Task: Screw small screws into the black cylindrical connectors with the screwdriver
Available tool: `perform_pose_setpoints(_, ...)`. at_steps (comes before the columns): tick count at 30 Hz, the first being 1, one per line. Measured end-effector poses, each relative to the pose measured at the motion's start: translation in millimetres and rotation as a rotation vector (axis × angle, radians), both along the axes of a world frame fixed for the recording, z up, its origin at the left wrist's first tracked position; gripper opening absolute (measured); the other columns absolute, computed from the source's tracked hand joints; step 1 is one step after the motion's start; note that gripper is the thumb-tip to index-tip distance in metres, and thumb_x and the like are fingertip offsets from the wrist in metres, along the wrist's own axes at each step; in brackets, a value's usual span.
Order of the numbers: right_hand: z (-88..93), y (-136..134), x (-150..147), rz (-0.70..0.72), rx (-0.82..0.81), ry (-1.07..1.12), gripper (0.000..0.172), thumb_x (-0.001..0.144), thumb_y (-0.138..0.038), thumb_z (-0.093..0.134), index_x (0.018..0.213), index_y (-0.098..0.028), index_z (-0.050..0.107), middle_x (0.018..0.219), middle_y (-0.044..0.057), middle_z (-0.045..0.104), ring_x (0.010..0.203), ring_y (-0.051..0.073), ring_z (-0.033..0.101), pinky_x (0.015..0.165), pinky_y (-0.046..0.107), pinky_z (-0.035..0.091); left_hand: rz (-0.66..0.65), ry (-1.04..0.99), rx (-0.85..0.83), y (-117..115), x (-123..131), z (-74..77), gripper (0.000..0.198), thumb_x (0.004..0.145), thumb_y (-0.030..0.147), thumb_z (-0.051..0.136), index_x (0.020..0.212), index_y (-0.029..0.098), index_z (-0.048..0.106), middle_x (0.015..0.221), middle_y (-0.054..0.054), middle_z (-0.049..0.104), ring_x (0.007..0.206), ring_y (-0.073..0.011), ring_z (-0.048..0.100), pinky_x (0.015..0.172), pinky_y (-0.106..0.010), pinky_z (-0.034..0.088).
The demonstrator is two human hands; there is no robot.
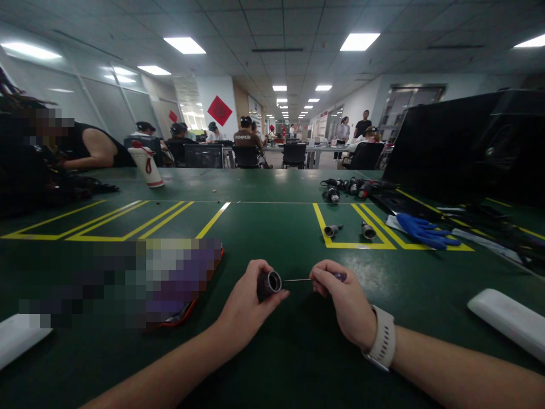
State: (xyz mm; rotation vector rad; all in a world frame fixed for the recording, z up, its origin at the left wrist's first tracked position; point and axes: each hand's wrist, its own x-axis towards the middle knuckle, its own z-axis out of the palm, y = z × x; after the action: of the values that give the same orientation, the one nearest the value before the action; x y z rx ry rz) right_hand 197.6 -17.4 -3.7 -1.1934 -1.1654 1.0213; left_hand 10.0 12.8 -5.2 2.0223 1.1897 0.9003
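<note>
My left hand (251,301) is wrapped round a dark cylindrical part (268,285), whose round metal-rimmed opening faces right and toward me. In my right hand (338,289) is a thin screwdriver (298,279) with a purplish handle; its shaft points left at the opening, and the tip appears just outside the rim. A pale watch is on my right wrist. Beyond my hands, two small metal parts, one at left (331,230) and one at right (368,230), lie within yellow tape outlines on the green table (272,227).
A blue glove (426,230) and a black monitor (451,147) are at the right. Cabled dark parts (334,194) lie farther back. A white cup (147,165) stands back left. White objects sit at both near sides, with a partly blurred red-edged item at left. People sit beyond.
</note>
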Motion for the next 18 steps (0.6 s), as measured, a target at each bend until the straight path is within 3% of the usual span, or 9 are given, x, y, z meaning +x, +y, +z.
perform_pose_setpoints(6,1.1,-1.2,-2.6,0.022,0.007,0.062,0.017,0.079,-0.026,0.055,0.065,-0.016,0.058,0.054,-0.004,0.048,0.052,0.011,0.042,0.051,0.025,0.033,0.003,-0.013,-0.075,1.3,5.1,4.6,0.026,0.070,0.021,0.065,0.090,0.022,0.049,0.093,-0.002,0.062,0.085,-0.0215,0.060,0.074,-0.035,0.045)
perform_pose_setpoints(14,-1.5,0.6,1.0,0.030,0.030,0.205,0.016,0.078,-0.026,0.056,0.065,-0.016,0.058,0.056,-0.002,0.050,0.051,0.011,0.043,0.051,0.025,0.034,0.047,0.073,-0.072,6.0,5.3,4.7,0.022,0.069,0.018,0.061,0.086,0.022,0.048,0.078,0.001,0.062,0.070,-0.0192,0.060,0.058,-0.028,0.042)
perform_pose_setpoints(18,2.4,-0.3,2.4,0.036,0.074,0.303,0.015,0.076,-0.029,0.056,0.065,-0.018,0.056,0.057,-0.002,0.047,0.054,0.013,0.044,0.057,0.029,0.041,0.002,0.034,-0.054,5.8,4.8,6.8,0.026,0.068,0.017,0.063,0.091,0.022,0.053,0.087,-0.002,0.064,0.082,-0.0217,0.060,0.070,-0.033,0.044)
